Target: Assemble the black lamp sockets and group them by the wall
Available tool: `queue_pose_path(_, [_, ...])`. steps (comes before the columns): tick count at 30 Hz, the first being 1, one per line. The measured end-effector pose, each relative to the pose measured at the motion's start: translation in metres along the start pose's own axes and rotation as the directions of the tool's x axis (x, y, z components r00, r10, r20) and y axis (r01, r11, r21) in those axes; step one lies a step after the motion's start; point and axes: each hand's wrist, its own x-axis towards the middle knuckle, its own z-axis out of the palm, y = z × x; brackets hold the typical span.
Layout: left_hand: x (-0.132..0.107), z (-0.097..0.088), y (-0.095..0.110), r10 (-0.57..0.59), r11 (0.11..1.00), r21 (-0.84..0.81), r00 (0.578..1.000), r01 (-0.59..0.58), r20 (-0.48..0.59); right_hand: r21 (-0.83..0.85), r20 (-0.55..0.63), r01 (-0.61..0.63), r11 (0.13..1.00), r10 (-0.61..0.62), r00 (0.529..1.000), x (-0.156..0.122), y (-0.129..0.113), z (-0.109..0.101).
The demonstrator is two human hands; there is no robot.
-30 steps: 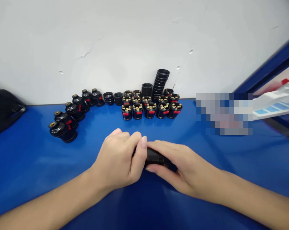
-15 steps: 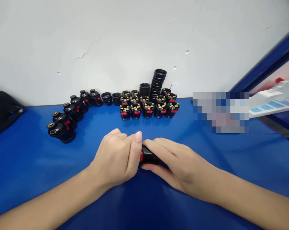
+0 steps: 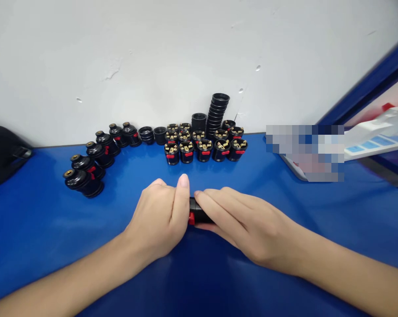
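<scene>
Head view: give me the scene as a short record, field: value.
left hand: closed around the left end of a black part
right hand: gripping the same part's right end
held part: red tab visible between the hands
left group: six capped black pieces, slanting line
back middle: open black bodies with metal contacts, five in front
behind those: tall ring stack, leaning
surface: blue table

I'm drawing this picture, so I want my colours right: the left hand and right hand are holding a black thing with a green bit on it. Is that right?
Not quite: the bit is red, not green, as the head view shows. The left hand and right hand are holding a black thing.
</scene>
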Motion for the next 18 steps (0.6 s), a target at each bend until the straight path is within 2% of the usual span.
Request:
queue_pose_path(3, [0.002, -0.001, -0.001, -0.032, 0.998, -0.051, 0.999, 0.032, -0.001, 0.011, 0.005, 0.008, 1.0, -0.008, 1.0, -0.002, 0.004, -0.002])
queue_pose_path(6, [0.002, -0.001, -0.003, 0.027, 0.997, -0.066, 0.998, -0.031, -0.055, 0.076, 0.017, -0.01, 0.997, 0.008, 1.0, -0.005, 0.006, -0.002])
queue_pose_path(9, [0.001, -0.001, -0.006, 0.148, 0.989, 0.001, 0.981, -0.149, -0.124, 0.223, -0.027, -0.17, 0.96, 0.18, 0.983, -0.005, 0.004, 0.0])
queue_pose_path(13, [0.0, 0.001, -0.008, 0.261, 0.964, 0.077, 0.955, -0.253, -0.139, 0.452, 0.14, -0.397, 0.799, 0.376, 0.916, -0.004, -0.001, 0.002])
queue_pose_path(15, [0.0, 0.002, -0.007, 0.242, 0.969, 0.081, 0.961, -0.233, -0.133, 0.491, 0.192, -0.45, 0.746, 0.412, 0.891, -0.005, -0.002, 0.004])
queue_pose_path(18, [0.001, 0.002, -0.006, 0.16, 0.986, 0.065, 0.979, -0.153, -0.124, 0.479, 0.149, -0.426, 0.768, 0.407, 0.901, -0.008, -0.001, 0.008])
